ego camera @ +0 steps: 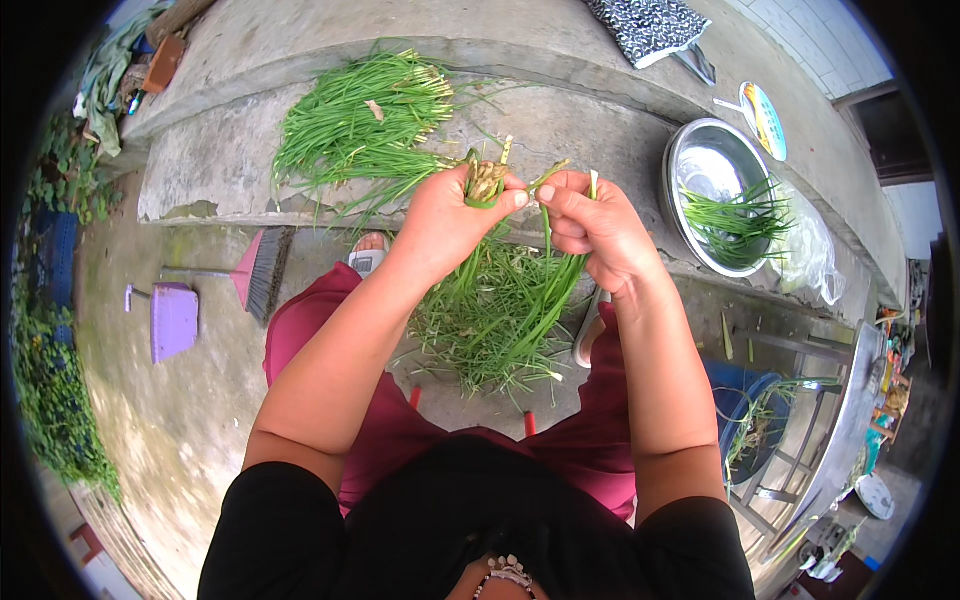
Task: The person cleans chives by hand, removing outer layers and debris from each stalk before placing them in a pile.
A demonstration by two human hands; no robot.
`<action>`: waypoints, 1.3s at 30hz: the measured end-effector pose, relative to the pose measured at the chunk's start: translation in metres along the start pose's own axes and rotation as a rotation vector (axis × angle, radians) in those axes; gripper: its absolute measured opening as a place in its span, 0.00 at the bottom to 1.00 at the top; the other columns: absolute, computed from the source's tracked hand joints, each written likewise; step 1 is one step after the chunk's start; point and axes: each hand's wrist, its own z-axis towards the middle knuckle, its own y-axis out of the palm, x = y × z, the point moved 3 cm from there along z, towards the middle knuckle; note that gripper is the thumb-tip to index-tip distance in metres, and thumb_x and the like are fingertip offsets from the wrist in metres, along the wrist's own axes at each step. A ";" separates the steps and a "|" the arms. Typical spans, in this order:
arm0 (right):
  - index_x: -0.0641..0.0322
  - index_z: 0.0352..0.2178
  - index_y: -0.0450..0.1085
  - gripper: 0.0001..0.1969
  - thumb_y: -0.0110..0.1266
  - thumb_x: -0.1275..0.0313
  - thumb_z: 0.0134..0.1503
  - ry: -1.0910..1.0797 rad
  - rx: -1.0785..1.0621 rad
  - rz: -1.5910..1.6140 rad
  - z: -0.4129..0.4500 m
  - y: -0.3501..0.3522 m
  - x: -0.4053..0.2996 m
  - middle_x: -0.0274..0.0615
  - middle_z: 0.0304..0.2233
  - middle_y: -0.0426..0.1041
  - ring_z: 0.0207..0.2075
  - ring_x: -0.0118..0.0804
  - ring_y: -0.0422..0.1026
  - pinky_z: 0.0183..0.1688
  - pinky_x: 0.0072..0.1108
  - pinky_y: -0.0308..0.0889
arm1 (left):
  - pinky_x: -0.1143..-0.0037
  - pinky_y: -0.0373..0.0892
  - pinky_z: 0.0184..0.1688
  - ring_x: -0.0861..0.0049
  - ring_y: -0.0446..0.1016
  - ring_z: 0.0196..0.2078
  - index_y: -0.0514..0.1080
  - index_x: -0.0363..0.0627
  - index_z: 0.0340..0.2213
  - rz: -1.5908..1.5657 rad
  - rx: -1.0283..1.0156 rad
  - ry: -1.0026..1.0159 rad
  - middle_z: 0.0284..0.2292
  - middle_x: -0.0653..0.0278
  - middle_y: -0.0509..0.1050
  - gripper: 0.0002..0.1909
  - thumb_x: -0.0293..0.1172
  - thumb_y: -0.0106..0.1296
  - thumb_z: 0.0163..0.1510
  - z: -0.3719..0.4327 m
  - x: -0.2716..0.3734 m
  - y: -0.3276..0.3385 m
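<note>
My left hand [457, 217] grips a bunch of green chives, its brownish root ends [487, 178] sticking up out of the fist. Close by on the right, my right hand [589, 221] holds several long green stalks with a white end and pinches a yellowish leaf [551, 171] between thumb and finger. The fingertips of both hands almost meet. Beneath them, a loose heap of green leaves and trimmings [487, 322] lies on the ground between my feet. A large pile of chives [367, 120] rests on the concrete step beyond my left hand.
On the step [592, 120] at right stands a metal basin [716, 176] with some chives, beside a clear plastic bag [810, 247]. A hand fan [763, 120] lies above it. A broom [259, 274] and purple dustpan [174, 321] are at left, a blue bucket [739, 382] at lower right.
</note>
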 end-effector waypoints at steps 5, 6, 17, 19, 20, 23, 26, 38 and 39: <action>0.61 0.28 0.69 0.03 0.55 0.74 0.55 0.019 -0.008 0.083 0.002 -0.001 0.004 0.22 0.16 0.57 0.14 0.15 0.49 0.16 0.12 0.42 | 0.79 0.69 0.41 0.83 0.74 0.35 0.76 0.39 0.34 -0.027 -0.001 -0.002 0.32 0.67 0.78 0.09 0.28 0.60 0.51 -0.001 0.000 -0.002; 0.60 0.28 0.68 0.04 0.55 0.74 0.55 0.020 -0.004 0.118 0.002 -0.002 0.004 0.22 0.15 0.56 0.14 0.15 0.49 0.15 0.12 0.42 | 0.79 0.69 0.41 0.83 0.74 0.35 0.76 0.39 0.34 0.017 0.002 0.007 0.32 0.67 0.78 0.09 0.28 0.60 0.51 0.000 -0.001 -0.003; 0.60 0.28 0.66 0.05 0.55 0.74 0.55 -0.286 -0.236 0.237 -0.018 -0.010 -0.029 0.27 0.22 0.57 0.19 0.16 0.51 0.16 0.09 0.45 | 0.76 0.68 0.42 0.81 0.74 0.36 0.75 0.39 0.35 -0.100 0.013 -0.136 0.33 0.65 0.78 0.10 0.30 0.59 0.52 0.003 -0.012 -0.010; 0.63 0.30 0.67 0.06 0.58 0.74 0.54 -0.147 -0.246 -0.043 -0.024 -0.011 -0.028 0.32 0.25 0.65 0.22 0.17 0.58 0.19 0.10 0.51 | 0.77 0.67 0.37 0.82 0.73 0.34 0.74 0.40 0.36 -0.178 0.013 -0.203 0.32 0.66 0.77 0.10 0.32 0.58 0.52 0.004 -0.007 -0.008; 0.64 0.31 0.68 0.06 0.58 0.74 0.54 -0.170 -0.268 -0.400 -0.025 -0.006 -0.026 0.32 0.27 0.67 0.25 0.16 0.61 0.23 0.10 0.55 | 0.77 0.67 0.37 0.82 0.73 0.34 0.74 0.40 0.36 -0.177 0.010 -0.203 0.32 0.66 0.77 0.10 0.32 0.58 0.52 0.004 -0.006 -0.008; 0.66 0.34 0.71 0.07 0.58 0.75 0.54 -0.261 -0.186 -0.929 -0.013 0.002 -0.009 0.29 0.28 0.71 0.30 0.16 0.66 0.34 0.12 0.61 | 0.79 0.66 0.39 0.81 0.73 0.34 0.74 0.39 0.35 -0.233 -0.015 -0.221 0.30 0.64 0.77 0.11 0.32 0.58 0.51 0.004 -0.005 -0.007; 0.63 0.32 0.72 0.05 0.59 0.73 0.55 -0.373 0.184 -0.585 -0.001 -0.007 -0.004 0.28 0.25 0.73 0.27 0.17 0.66 0.29 0.14 0.63 | 0.80 0.66 0.37 0.83 0.73 0.34 0.74 0.40 0.35 -0.234 -0.077 -0.229 0.30 0.64 0.77 0.11 0.32 0.58 0.51 0.003 -0.006 0.000; 0.62 0.30 0.71 0.03 0.57 0.75 0.55 -0.315 0.173 -0.508 -0.001 -0.001 -0.003 0.23 0.24 0.68 0.24 0.14 0.59 0.25 0.11 0.52 | 0.79 0.65 0.33 0.82 0.73 0.32 0.74 0.42 0.35 -0.257 -0.114 -0.241 0.29 0.66 0.77 0.11 0.33 0.59 0.52 -0.004 -0.001 0.005; 0.62 0.30 0.71 0.03 0.57 0.75 0.55 -0.315 0.173 -0.509 0.000 -0.002 -0.002 0.23 0.24 0.68 0.24 0.14 0.59 0.25 0.11 0.52 | 0.79 0.65 0.33 0.82 0.73 0.32 0.74 0.42 0.36 -0.251 -0.124 -0.241 0.30 0.65 0.77 0.11 0.33 0.59 0.52 -0.005 -0.001 0.006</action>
